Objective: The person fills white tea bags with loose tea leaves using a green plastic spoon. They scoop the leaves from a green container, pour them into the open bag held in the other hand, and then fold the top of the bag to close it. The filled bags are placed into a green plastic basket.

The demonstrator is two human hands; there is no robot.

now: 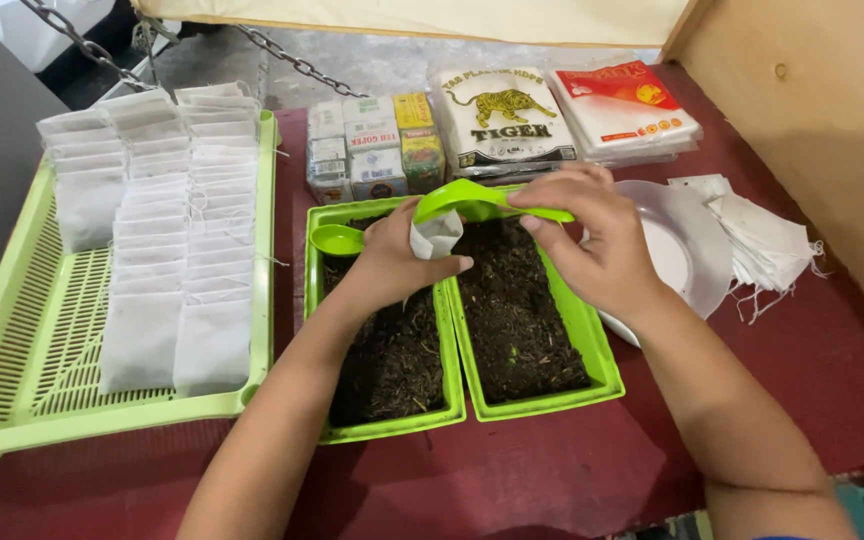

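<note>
Scoop tipped over a small bag

The white filter bag [436,235] sits pinched in the left hand [392,262]; the right hand [592,240] grips a green scoop [472,203] just above it; beneath both hands lie two green trays of dark tea leaves [512,320]

Scoop [472,200]: glossy green plastic. Bag [435,236]: matt white fibrous paper. Trays [582,330]: smooth green plastic. Tea [517,310]: dark, coarse, crumbly. Tabletop [552,470]: matt maroon. Chain [292,62]: dull metal.
</note>
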